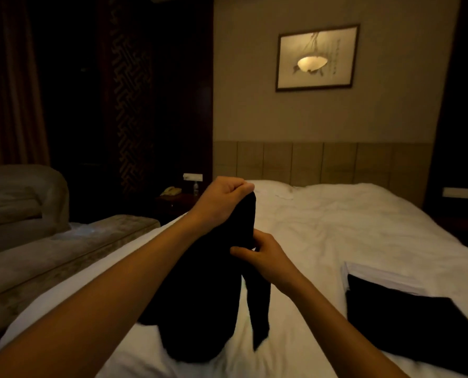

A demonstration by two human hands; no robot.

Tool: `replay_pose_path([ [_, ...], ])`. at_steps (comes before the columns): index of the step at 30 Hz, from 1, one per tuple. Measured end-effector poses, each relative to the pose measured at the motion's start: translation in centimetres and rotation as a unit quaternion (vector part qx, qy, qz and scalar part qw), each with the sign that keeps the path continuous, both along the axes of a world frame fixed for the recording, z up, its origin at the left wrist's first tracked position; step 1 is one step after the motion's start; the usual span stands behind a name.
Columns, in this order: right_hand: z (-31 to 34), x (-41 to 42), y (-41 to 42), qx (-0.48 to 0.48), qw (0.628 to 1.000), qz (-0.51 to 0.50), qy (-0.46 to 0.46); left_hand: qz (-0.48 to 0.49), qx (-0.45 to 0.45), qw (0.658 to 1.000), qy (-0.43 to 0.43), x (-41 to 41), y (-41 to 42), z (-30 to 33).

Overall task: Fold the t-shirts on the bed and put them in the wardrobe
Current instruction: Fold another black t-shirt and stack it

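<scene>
View over a white bed (336, 227) in a dim room. We see the left hand (222, 203) raised above the mattress, its grip clenched on the top edge of a black t-shirt (208, 296), fingers curled over the cloth. Below and just to its right, the right hand (268, 257) pinches the same garment lower down, thumb toward us. The shirt hangs from both grips; its bottom hem rests on the sheet near the foot of the bed, and a narrow strip of it dangles apart on the right side.

Near the right edge of the bed we note a folded black garment (407, 328) lying flat, overlapping a folded white garment (377, 274) behind it; both sit well apart from the hanging shirt. Between them and the shirt, and beyond toward the pillows (271, 186), the sheet shows bare.

Along the left edge of the bed stands a padded bench (63, 252), with an armchair (22, 195) behind it. A nightstand carries a telephone (171, 191). A framed picture (317, 58) hangs on the wall above the headboard (323, 162).
</scene>
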State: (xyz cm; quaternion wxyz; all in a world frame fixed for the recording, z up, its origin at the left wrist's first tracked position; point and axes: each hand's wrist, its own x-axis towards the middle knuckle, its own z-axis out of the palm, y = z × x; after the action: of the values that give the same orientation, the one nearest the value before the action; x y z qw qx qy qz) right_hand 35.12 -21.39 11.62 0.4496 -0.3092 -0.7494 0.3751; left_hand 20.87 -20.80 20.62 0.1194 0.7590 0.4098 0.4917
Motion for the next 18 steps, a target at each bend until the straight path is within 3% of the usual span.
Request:
replay_pose_path([
  [3,2.6,1.2,-1.8,-0.044,0.998,0.041,-0.006,-0.023,0.022,0.999,0.019,1.1,-1.7,2.5],
  [10,7.9,2.8,-5.5,-0.008,1.000,-0.006,0.012,-0.030,0.099,0.995,0.000,2.6,-4.9,7.5],
  [18,14.3,5.2,-9.0,-0.019,0.998,0.051,0.032,-0.038,0.158,0.987,-0.005,3.2,-7.4,12.5],
])
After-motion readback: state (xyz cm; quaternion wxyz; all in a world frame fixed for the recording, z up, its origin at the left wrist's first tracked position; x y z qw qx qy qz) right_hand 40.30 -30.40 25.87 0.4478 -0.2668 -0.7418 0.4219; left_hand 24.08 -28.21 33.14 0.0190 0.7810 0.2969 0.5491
